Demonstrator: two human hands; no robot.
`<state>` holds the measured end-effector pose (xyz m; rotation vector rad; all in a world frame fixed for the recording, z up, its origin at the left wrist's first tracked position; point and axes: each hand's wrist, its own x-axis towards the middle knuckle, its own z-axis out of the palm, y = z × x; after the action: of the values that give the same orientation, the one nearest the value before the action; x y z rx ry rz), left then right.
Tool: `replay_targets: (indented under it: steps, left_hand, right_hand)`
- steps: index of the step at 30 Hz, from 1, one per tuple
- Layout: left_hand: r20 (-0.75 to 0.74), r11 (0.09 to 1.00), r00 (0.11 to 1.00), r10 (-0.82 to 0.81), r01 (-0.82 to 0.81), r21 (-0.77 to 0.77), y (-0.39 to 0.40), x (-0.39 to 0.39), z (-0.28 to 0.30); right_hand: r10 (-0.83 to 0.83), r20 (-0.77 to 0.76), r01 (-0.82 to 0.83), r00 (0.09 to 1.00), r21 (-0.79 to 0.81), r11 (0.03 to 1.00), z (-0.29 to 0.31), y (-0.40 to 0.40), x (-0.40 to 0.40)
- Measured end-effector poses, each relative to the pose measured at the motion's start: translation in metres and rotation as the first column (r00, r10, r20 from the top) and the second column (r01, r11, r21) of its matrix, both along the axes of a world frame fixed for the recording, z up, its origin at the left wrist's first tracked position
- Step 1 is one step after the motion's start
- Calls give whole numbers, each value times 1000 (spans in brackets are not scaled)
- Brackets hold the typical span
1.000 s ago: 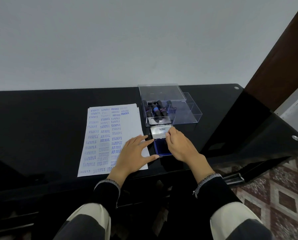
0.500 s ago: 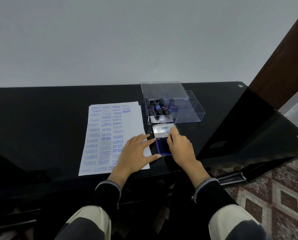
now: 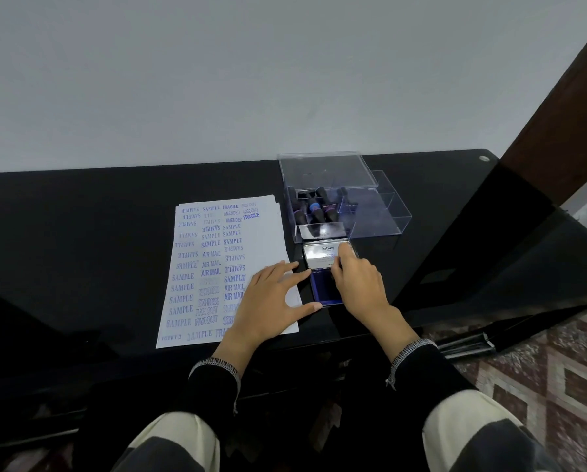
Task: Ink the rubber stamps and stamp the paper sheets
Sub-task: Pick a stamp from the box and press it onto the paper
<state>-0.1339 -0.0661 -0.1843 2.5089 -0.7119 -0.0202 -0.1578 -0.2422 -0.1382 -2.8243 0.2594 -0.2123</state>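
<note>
Two hands on the glossy black counter (image 3: pixel 81 233). Left hand (image 3: pixel 268 301) flat, fingers spread, pressing the white paper sheet w/ blue stamp prints (image 3: pixel 213 264) near the front edge. Right hand (image 3: pixel 356 281) over one open blue ink pad w/ silver lid (image 3: pixel 322 287) just right of the sheet; grip on lid, fingers curled. Behind it, one clear plastic box (image 3: pixel 370 212) w/ approx. 4–5 dark-handled rubber stamps (image 3: pixel 315 209).
</note>
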Motion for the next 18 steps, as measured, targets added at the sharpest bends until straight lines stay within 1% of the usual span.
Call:
replay_targets:
  steps: [5,8,12,16,18]
  left_hand:
    - [7,1000,1000,-2,2,11,0,0,2]
    - [12,1000,1000,-2,2,15,0,-1,1]
    - [21,1000,1000,2,-2,12,0,0,1]
    - [26,1000,1000,4,-4,12,-1,0,1]
    - [21,1000,1000,2,-2,6,-1,-1,1]
  right_hand:
    - [-22,69,23,997,-19,1000,-13,3,-11]
    - [-23,85,24,996,-16,1000,-13,4,-12]
    - [7,28,-8,1000,37,999,-4,0,-5]
    - [53,-76,-43,996,119,992,8,-6,5]
    - [69,-86,-56,994,137,989,10,-8,7]
